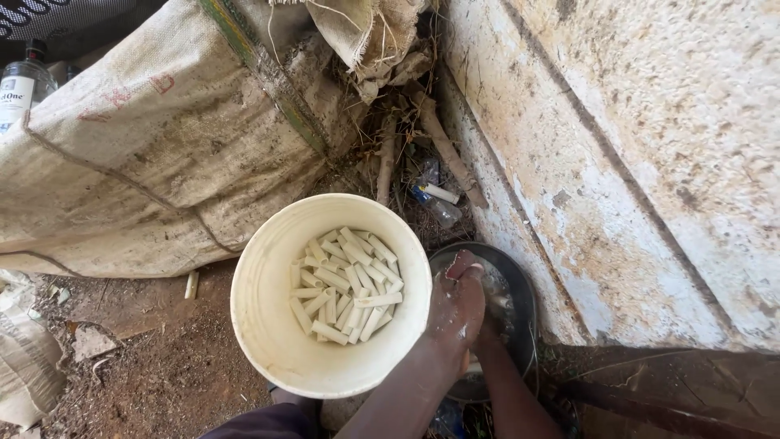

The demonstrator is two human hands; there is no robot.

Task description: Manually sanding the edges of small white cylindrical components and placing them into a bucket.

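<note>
Beside white bucket [260, 325], hands [459, 305] in dark basin [524, 293]

reddish dirt ground [171, 366] under me, scattered with scraps and a torn bit of paper. to my right a rough plastered wall [650, 162], whitewash flaking, stained brown low down. on the left a big grimy woven sack [146, 154] leans in, stitched along its seam. dry sticks and litter [414, 162] are jammed into the corner between them. soft daylight, no hard shadows.
</note>
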